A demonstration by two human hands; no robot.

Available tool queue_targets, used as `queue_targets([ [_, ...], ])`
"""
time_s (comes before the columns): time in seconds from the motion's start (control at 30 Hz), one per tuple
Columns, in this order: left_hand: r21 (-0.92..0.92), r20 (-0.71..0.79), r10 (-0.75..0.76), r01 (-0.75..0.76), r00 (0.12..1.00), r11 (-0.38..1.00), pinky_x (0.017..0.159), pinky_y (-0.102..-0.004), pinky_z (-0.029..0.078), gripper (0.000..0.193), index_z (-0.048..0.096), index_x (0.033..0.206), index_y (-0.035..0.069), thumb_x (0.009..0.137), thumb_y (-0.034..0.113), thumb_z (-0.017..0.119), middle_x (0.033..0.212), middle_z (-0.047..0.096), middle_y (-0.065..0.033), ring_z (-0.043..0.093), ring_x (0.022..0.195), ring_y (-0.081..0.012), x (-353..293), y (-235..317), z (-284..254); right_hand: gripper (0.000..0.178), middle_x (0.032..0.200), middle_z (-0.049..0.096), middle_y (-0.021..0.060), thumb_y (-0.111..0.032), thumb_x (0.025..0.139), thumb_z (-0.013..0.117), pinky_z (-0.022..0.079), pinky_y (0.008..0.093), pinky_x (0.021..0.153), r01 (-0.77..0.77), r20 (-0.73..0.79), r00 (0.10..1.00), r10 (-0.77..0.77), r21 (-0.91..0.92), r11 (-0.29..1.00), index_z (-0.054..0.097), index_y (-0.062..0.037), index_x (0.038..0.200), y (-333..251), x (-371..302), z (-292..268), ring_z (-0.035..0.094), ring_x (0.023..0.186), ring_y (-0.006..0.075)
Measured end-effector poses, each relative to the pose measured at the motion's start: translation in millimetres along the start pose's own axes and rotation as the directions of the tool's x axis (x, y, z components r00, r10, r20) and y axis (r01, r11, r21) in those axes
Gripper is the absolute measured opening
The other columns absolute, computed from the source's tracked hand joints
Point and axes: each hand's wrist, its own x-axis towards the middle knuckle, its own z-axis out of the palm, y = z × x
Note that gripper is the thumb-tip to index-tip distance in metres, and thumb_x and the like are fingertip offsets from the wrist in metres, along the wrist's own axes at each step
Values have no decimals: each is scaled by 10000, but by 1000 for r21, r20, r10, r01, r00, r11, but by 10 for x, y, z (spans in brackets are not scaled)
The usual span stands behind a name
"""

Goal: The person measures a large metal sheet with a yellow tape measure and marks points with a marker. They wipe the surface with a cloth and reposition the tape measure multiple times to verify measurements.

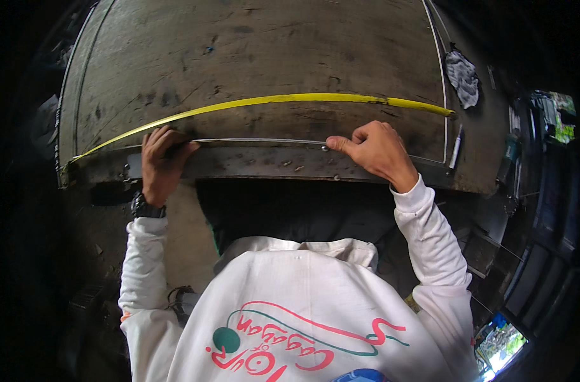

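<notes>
2 hands press on a thin metal strip (258, 141) lying along the near edge of the worn surface (251, 51): left hand (160, 160) flat on its left end, right hand (377, 149) pinching it. Just beyond, a yellow tape measure (271, 100) stretches across the surface.
</notes>
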Motion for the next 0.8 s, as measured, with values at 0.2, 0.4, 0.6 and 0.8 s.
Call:
queue_targets([
  [0.2, -19, 9, -38, 38, 999, 999, 815, -376, 419, 197, 704, 829, 82, 804, 219, 844, 827, 655, -25, 617, 835, -248, -13, -24, 0, 726, 450, 484, 72, -651, 825, 788, 420, 365, 556, -17, -48, 999, 18, 29, 999, 570, -47, 487, -139, -24, 45, 496, 465, 174],
  [0.4, -71, 15, 5, -4, 1000, 997, 905, -375, 460, 164, 779, 915, 80, 819, 201, 834, 895, 702, -46, 645, 910, -266, 13, 4, -33, 382, 721, 695, 121, -344, 895, 775, 488, 359, 677, 166, -69, 986, -153, 276, 947, 737, 18, 779, 287, -37, 43, 627, 664, 191],
  [0.6, -91, -85, 96, -103, 992, 990, 954, -396, 502, 204, 806, 1027, 68, 828, 110, 821, 987, 747, -65, 666, 976, -274, -46, -19, -55, 161, 978, 760, 91, 8, 902, 684, 547, 291, 799, 352, -333, 922, -196, 517, 780, 762, 24, 1043, 693, -175, -203, 694, 869, 146],
  [0.8, -228, -254, 3, -63, 967, 972, 958, -345, 548, 266, 777, 1105, 25, 845, -30, 794, 1158, 744, -116, 710, 1100, -259, -76, -93, -73, 266, 1074, 726, 58, -32, 850, 770, 527, 372, 942, 450, -696, 626, -352, -46, 892, 785, -74, 1113, 1188, 136, -404, 670, 1036, 216],
])
